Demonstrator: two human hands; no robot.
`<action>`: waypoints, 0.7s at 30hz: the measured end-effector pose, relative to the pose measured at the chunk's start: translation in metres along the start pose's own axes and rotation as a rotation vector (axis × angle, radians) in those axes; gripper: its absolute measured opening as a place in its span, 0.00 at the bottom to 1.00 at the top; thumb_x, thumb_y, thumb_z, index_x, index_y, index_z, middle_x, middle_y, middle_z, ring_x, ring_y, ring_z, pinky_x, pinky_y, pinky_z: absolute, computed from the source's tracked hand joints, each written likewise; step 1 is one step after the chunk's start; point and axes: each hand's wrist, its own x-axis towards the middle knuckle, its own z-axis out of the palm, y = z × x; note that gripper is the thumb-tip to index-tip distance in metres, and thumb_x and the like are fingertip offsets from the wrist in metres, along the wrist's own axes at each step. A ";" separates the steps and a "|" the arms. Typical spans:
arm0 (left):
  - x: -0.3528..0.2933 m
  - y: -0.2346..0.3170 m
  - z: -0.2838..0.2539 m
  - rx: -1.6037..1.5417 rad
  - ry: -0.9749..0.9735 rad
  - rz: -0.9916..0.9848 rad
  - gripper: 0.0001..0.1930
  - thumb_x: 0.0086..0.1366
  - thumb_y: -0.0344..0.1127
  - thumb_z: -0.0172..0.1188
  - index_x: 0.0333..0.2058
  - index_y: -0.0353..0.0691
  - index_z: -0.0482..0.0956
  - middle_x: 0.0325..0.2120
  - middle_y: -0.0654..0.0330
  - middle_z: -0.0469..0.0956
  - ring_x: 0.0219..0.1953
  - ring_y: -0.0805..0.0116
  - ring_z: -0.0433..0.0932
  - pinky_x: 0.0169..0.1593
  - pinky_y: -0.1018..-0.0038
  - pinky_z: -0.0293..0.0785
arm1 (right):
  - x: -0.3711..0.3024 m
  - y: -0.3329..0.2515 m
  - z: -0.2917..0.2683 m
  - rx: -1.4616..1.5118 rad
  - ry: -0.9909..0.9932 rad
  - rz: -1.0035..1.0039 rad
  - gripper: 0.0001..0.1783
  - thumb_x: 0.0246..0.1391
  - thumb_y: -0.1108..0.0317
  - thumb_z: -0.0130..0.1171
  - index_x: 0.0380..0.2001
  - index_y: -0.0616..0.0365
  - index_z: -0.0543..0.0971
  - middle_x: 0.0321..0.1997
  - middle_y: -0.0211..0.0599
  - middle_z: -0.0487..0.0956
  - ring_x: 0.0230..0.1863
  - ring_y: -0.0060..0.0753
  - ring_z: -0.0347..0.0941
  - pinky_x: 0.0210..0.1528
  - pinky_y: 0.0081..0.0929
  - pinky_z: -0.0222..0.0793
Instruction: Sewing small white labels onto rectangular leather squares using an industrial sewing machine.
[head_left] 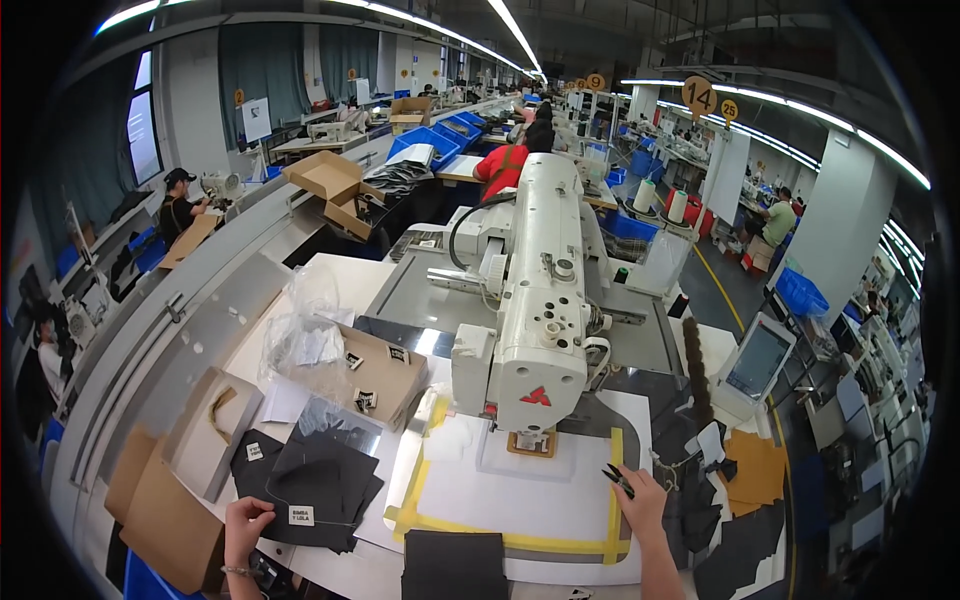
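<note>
At the lower left, my left hand (248,524) is closed in a pinch at the edge of a black fabric piece (335,532) that bears a small white label (301,515). This piece lies beside a stack of black fabric pieces (325,470). My right hand (643,497) holds small black thread snips (620,482), their points apart, over the right side of a white work sheet (575,497) edged with yellow tape. Above the sheet stands the head of a white sewing machine (540,350). Another black piece (455,565) lies at the near edge, between my hands.
An open carton (405,372) with several labels sits left of the machine, next to clear plastic bags (300,330). A cardboard box (150,510) stands farther left. On the right are a control screen (760,358) and tan pieces (755,472). Other people work beyond.
</note>
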 end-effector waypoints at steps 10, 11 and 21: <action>0.040 -0.009 0.012 -0.006 0.176 0.071 0.22 0.40 0.17 0.69 0.36 0.40 0.74 0.32 0.68 0.74 0.26 0.83 0.69 0.30 0.84 0.69 | 0.001 0.003 0.004 0.005 0.013 -0.024 0.19 0.45 0.69 0.67 0.43 0.56 0.81 0.28 0.38 0.73 0.29 0.42 0.73 0.30 0.34 0.67; 0.041 -0.007 0.015 -0.001 0.191 0.078 0.23 0.40 0.17 0.70 0.36 0.40 0.74 0.32 0.68 0.74 0.26 0.83 0.69 0.30 0.84 0.69 | 0.000 0.002 0.004 0.004 0.024 -0.034 0.19 0.45 0.69 0.67 0.43 0.56 0.81 0.28 0.38 0.72 0.28 0.42 0.73 0.30 0.34 0.67; 0.037 -0.009 0.033 0.057 0.145 0.041 0.24 0.39 0.19 0.70 0.37 0.40 0.73 0.33 0.68 0.70 0.28 0.79 0.66 0.32 0.80 0.67 | -0.009 0.013 0.001 -0.142 0.056 -0.017 0.20 0.42 0.67 0.68 0.42 0.55 0.81 0.30 0.34 0.72 0.34 0.39 0.70 0.36 0.37 0.60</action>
